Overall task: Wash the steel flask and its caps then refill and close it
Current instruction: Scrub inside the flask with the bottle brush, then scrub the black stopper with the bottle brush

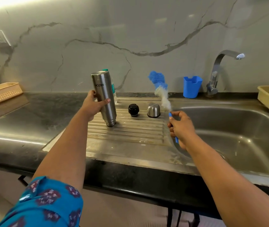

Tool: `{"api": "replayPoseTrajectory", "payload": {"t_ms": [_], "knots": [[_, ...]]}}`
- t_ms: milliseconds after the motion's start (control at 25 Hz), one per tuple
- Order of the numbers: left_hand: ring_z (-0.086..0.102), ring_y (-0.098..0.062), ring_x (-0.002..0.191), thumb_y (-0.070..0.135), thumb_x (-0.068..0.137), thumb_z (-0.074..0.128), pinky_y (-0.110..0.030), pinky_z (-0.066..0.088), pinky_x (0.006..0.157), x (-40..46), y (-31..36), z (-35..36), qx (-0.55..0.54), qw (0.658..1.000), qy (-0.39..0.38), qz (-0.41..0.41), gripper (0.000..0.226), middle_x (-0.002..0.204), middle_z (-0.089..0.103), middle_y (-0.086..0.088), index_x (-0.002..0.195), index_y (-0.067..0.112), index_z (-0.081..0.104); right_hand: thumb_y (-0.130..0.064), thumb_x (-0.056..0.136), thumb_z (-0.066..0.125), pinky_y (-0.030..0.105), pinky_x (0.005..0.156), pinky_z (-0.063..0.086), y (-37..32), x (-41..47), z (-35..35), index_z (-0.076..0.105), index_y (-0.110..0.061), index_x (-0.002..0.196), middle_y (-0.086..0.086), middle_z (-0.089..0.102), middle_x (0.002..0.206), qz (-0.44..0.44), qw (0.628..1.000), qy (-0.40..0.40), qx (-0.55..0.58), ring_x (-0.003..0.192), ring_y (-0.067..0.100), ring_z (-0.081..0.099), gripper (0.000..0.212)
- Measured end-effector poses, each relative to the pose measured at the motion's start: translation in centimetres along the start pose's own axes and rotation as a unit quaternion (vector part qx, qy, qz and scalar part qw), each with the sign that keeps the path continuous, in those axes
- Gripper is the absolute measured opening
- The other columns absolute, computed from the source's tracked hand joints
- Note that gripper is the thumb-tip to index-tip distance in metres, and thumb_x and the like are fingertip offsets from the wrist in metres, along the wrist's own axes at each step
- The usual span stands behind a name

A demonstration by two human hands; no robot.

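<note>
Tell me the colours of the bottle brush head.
Blue sponge tip over whitish bristles on the long bottle brush, seen in the head view.

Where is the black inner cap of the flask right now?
In the head view the black inner cap stands on the ribbed draining board, left of the sink basin, between the upturned steel flask and the steel outer cap.

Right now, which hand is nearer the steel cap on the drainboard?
Right. The right hand, holding the bottle brush, is just right of the steel cap; the left hand grips the flask farther left.
</note>
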State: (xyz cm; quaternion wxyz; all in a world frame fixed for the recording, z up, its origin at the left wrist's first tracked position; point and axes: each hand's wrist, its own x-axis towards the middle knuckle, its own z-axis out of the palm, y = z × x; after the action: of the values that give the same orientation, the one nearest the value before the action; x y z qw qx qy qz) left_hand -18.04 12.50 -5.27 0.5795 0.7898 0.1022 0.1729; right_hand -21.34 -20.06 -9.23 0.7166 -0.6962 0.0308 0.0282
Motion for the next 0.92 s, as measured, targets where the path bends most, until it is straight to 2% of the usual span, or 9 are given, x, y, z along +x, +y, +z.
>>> {"api": "replayPoseTrajectory", "payload": {"t_ms": [160,320,440,520,600,720,760,840,920], "knots": [[0.047,-0.029,0.131,0.014,0.081,0.079,-0.052,0.046,0.104,-0.3,-0.2,-0.3,0.017,1.0,0.001,-0.014,0.073,0.142,0.048,-0.003,0.141,0.018,0.038,-0.014,0.099,0.049,0.024,0.053,0.04,0.2,0.3,-0.3,0.054,-0.022,0.116,0.008,0.055,0.082,0.005,1.0,-0.001,-0.004,0.061,0.013,0.043,0.02],[0.047,-0.028,0.132,0.009,0.082,0.078,-0.054,0.044,0.107,-1.3,-0.5,0.7,0.032,0.999,0.03,0.002,0.074,0.141,0.049,-0.003,0.143,0.019,0.037,-0.016,0.098,0.05,0.026,0.055,0.043,0.4,0.4,-0.5,0.055,-0.025,0.116,0.008,0.057,0.085,-0.002,1.0,-0.001,-0.02,0.065,0.014,0.046,0.02],[0.045,-0.026,0.134,0.006,0.081,0.078,-0.053,0.042,0.109,-2.3,-0.9,1.5,0.027,0.998,0.063,-0.015,0.088,0.147,0.046,-0.006,0.15,0.022,0.027,-0.017,0.098,0.05,0.025,0.057,0.043,0.4,0.5,-0.7,0.054,-0.026,0.116,0.008,0.058,0.085,0.0,1.0,0.002,-0.02,0.065,0.014,0.046,0.02],[0.044,-0.027,0.136,0.012,0.078,0.082,-0.053,0.042,0.109,-2.9,-1.1,2.0,0.02,0.993,0.114,-0.027,0.094,0.15,0.042,-0.008,0.152,0.022,0.024,-0.017,0.098,0.05,0.025,0.056,0.043,0.4,0.6,-0.8,0.055,-0.025,0.116,0.007,0.058,0.084,0.004,1.0,0.002,-0.018,0.064,0.013,0.045,0.021],[0.045,-0.028,0.131,0.02,0.078,0.083,-0.045,0.046,0.105,-4.1,-1.2,3.0,0.058,0.977,0.206,-0.017,0.083,0.146,0.039,-0.012,0.144,0.017,0.032,-0.017,0.098,0.05,0.025,0.055,0.042,0.4,0.6,-1.0,0.055,-0.025,0.117,0.008,0.058,0.084,0.005,1.0,0.006,-0.013,0.063,0.013,0.046,0.021],[0.051,-0.026,0.11,0.019,0.084,0.078,-0.023,0.051,0.086,-6.7,-1.2,5.1,0.109,0.924,0.342,0.128,0.049,0.127,0.044,-0.015,0.119,0.006,0.046,-0.018,0.098,0.051,0.025,0.056,0.043,0.3,0.7,-1.3,0.055,-0.024,0.118,0.009,0.059,0.087,0.005,1.0,0.018,-0.004,0.064,0.012,0.047,0.021],[0.053,-0.021,0.099,0.017,0.086,0.076,-0.013,0.048,0.078,-7.4,-0.7,6.0,0.114,0.914,0.339,0.19,0.039,0.117,0.048,-0.014,0.112,0.004,0.049,-0.018,0.098,0.051,0.025,0.056,0.043,0.1,0.7,-1.5,0.055,-0.024,0.117,0.009,0.059,0.088,0.006,1.0,0.022,-0.001,0.064,0.012,0.047,0.021],[0.052,-0.009,0.08,0.016,0.087,0.075,-0.006,0.043,0.066,-7.5,0.1,8.0,0.151,0.923,0.244,0.256,0.025,0.099,0.054,-0.005,0.099,0.008,0.055,-0.018,0.098,0.051,0.025,0.055,0.044,-0.3,0.8,-1.9,0.055,-0.024,0.116,0.009,0.059,0.086,0.007,0.999,0.032,0.005,0.063,0.012,0.047,0.019],[0.057,-0.009,0.082,0.017,0.088,0.074,-0.009,0.042,0.07,-6.1,0.5,10.2,0.202,0.948,0.118,0.217,0.021,0.096,0.06,-0.001,0.098,0.014,0.056,-0.017,0.098,0.051,0.024,0.054,0.043,-0.5,0.9,-2.4,0.055,-0.025,0.114,0.007,0.058,0.083,0.007,0.999,0.035,0.004,0.061,0.012,0.047,0.018]]}}
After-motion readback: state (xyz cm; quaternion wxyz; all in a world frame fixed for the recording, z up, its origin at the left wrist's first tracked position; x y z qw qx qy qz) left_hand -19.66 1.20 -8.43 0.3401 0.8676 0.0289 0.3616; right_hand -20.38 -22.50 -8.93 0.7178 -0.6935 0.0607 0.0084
